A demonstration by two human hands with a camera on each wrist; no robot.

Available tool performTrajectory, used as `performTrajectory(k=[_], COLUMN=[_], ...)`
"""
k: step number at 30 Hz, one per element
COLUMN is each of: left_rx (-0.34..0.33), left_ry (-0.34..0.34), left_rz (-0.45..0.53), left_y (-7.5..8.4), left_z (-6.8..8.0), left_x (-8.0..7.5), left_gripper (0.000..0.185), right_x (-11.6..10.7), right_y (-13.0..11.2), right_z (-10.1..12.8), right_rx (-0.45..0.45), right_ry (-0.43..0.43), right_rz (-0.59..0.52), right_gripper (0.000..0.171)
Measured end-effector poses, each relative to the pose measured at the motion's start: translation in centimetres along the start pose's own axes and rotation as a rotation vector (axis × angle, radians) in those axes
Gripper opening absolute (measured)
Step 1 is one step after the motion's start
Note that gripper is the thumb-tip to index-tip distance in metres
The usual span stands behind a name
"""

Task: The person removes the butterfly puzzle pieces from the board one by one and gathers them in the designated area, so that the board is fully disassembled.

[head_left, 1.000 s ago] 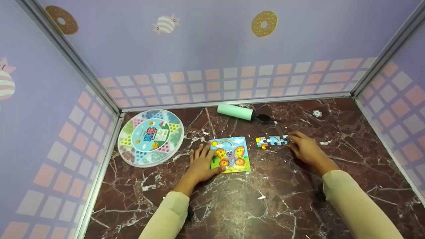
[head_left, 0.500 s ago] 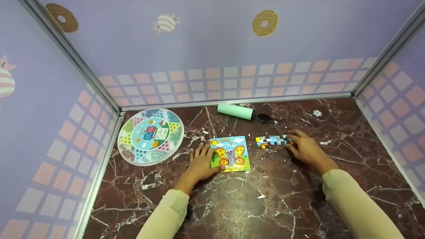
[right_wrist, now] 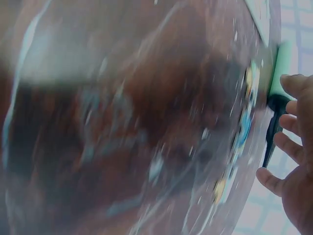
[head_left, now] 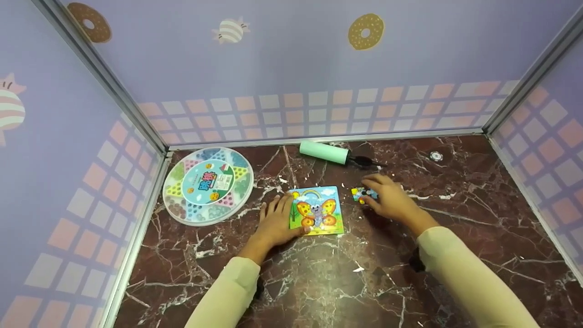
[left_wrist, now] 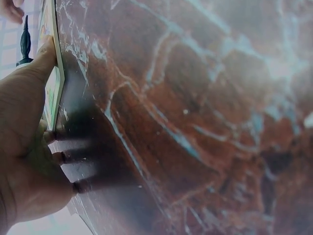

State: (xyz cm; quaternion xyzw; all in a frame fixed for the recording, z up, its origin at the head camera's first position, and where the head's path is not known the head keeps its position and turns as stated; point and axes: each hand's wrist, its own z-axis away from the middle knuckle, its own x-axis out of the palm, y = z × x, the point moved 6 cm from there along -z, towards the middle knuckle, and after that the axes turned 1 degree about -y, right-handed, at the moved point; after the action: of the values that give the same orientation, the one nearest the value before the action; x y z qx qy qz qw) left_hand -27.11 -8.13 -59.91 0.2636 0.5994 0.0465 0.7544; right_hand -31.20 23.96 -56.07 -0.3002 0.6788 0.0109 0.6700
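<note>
A square butterfly puzzle board [head_left: 319,212] lies flat on the dark marbled surface. My left hand [head_left: 275,225] rests at its left edge, fingers extended and thumb on the lower left corner. The left wrist view shows this thumb on the board's edge [left_wrist: 60,78]. Right of the board lies a short row of joined puzzle pieces [head_left: 359,195], its right part hidden by my right hand [head_left: 391,200]. In the right wrist view the fingers are spread beside and above the row of pieces [right_wrist: 244,125], with nothing between them.
A round, clear-lidded marble game box [head_left: 207,187] stands at the left. Behind the board lies a mint-green hand pump [head_left: 324,152] with a black nozzle. A small round chip [head_left: 436,156] is at the back right. Patterned walls [head_left: 296,114] enclose the back and sides.
My right hand has moved left from the row's right end to above its middle, its fingers more spread now. The left hand and the board have stayed in place.
</note>
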Motion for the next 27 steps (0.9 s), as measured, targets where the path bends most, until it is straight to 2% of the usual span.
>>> performTrajectory(k=[12,22,27], left_rx=[-0.011,-0.036,-0.025], left_ry=[-0.009,-0.035,-0.017], left_rz=[-0.043,-0.056,-0.057], left_y=[0.0,-0.6,-0.4], left_z=[0.1,-0.2,-0.1], left_x=[-0.2,0.3,0.0], left_gripper=[0.113,0.116,0.116], right_x=[3.3,6.6,7.5], right_y=[-6.5,-10.2,-11.6], right_z=[-1.9,-3.2,-3.7], right_rx=[-0.146,-0.154,-0.176], right_ry=[-0.054,-0.148,-0.151], right_rz=[0.01,-0.018,0.029], right_gripper=[0.057,0.052,0.05])
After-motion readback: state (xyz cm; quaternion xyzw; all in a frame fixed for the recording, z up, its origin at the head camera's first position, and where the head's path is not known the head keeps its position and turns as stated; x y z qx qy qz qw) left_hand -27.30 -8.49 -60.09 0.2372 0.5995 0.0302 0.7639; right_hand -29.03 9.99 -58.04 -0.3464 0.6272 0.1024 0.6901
